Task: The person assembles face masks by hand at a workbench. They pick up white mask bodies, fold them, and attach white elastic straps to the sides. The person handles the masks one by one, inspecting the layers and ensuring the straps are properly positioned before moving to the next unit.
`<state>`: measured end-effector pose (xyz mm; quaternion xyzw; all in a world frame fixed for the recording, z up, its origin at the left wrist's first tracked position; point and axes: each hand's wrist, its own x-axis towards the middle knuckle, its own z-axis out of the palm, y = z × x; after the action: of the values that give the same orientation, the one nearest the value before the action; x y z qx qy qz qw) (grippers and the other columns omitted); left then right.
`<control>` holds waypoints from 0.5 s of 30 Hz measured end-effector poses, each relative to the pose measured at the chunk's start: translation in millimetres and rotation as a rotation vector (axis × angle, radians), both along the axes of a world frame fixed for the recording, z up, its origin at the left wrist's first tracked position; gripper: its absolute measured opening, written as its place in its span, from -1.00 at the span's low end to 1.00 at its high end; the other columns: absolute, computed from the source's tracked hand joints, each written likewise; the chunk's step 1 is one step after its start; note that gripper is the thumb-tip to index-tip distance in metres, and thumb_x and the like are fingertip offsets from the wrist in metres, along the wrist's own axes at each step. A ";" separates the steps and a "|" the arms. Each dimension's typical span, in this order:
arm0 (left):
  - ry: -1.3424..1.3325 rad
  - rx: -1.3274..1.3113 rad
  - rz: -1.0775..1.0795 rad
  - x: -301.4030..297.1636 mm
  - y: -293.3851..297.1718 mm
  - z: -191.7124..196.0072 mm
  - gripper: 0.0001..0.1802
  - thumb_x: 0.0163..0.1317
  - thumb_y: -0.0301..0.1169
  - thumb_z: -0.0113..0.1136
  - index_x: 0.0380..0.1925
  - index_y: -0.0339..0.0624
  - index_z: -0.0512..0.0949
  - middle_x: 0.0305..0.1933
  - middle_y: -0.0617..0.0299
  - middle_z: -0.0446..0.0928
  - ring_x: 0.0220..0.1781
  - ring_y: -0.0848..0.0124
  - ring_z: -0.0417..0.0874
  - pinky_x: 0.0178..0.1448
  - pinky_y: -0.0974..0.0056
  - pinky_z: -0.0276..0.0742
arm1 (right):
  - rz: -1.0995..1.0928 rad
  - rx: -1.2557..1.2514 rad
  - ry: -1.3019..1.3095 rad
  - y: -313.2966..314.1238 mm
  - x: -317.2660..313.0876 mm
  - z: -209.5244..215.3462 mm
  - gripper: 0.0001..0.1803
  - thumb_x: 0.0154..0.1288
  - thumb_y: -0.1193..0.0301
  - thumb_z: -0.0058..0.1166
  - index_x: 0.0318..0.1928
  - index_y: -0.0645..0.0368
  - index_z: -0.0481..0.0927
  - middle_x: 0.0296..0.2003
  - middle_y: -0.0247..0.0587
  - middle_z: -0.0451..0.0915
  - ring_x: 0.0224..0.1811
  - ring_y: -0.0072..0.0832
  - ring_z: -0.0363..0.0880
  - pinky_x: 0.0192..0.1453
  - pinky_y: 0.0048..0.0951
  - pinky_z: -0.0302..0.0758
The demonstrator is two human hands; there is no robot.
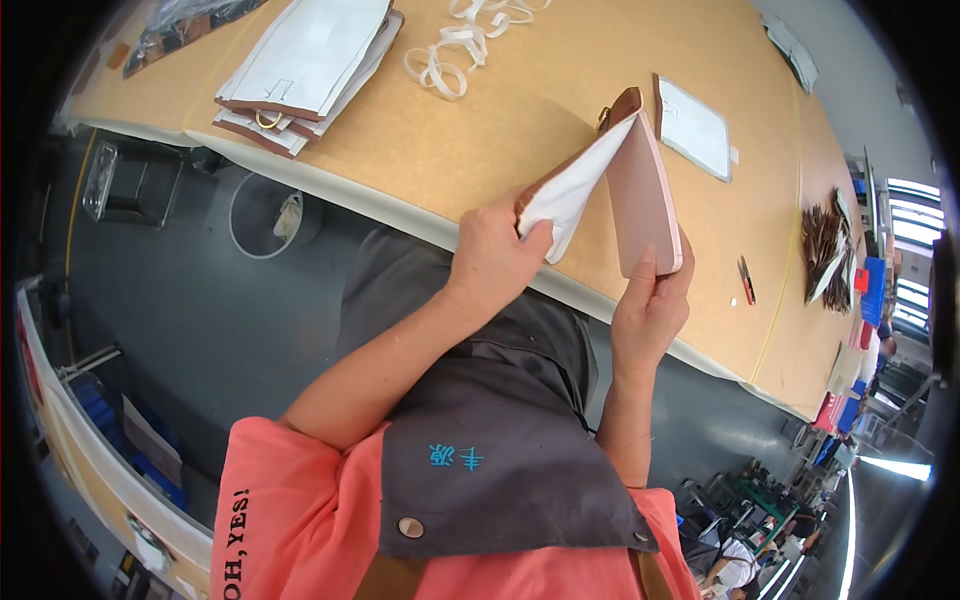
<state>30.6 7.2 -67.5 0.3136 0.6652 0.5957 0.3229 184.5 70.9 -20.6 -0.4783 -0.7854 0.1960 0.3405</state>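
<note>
Above the table's near edge, my two hands hold a bag panel piece, spread into a V that meets at its far brown end. My left hand [497, 252] pinches the near corner of its white side [575, 192], which has brown edging. Closed on the bottom corner of the pale pink side [641, 195] is my right hand [650, 308], thumb on the inner face. A small metal fitting [604, 118] shows at the brown far end. Whether the two sides are joined there I cannot tell.
On the table [400, 165] lie a stack of white, brown-edged panels [305, 55], curled white strips [440, 70] and a single white panel [694, 132]. Red-handled snips [747, 283] and a brown strip bundle [824, 255] are at right. A bin [240, 218] stands below, left.
</note>
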 end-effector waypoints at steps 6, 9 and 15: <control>-0.111 -0.073 -0.032 -30.8 -14.5 5.4 -0.42 0.09 -0.45 0.31 0.16 -0.39 0.52 -0.04 -0.10 0.67 -0.03 0.06 0.73 0.09 0.20 0.59 | 0.095 0.126 -0.025 14.2 6.6 19.4 -0.62 0.48 0.59 -0.04 0.26 0.25 0.45 -0.03 0.04 0.69 -0.09 -0.17 0.74 -0.06 -0.34 0.62; 0.008 -0.006 0.115 -34.4 -26.4 27.4 -0.37 0.04 -0.47 0.46 0.17 -0.33 0.51 0.04 0.01 0.61 0.06 0.09 0.64 0.19 0.16 0.53 | 0.242 0.132 -0.140 8.9 -5.9 34.4 -0.59 0.33 0.66 0.07 0.18 0.24 0.55 -0.01 0.00 0.69 -0.02 -0.15 0.73 0.02 -0.32 0.64; 1.014 0.216 -0.242 -36.4 -28.6 62.7 -0.67 0.08 -0.49 0.32 -0.11 -0.33 0.61 -0.05 0.10 0.57 0.14 0.19 0.55 0.16 0.13 0.49 | 0.511 0.344 -0.174 6.7 -32.8 25.9 -0.51 0.06 0.63 0.24 0.09 0.21 0.64 0.07 -0.05 0.67 0.11 -0.18 0.69 0.14 -0.18 0.64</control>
<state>-5.8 -21.4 -4.8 0.6681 0.6318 0.3930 -0.0071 151.7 77.6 5.3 -0.2160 -0.9279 0.0976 0.2878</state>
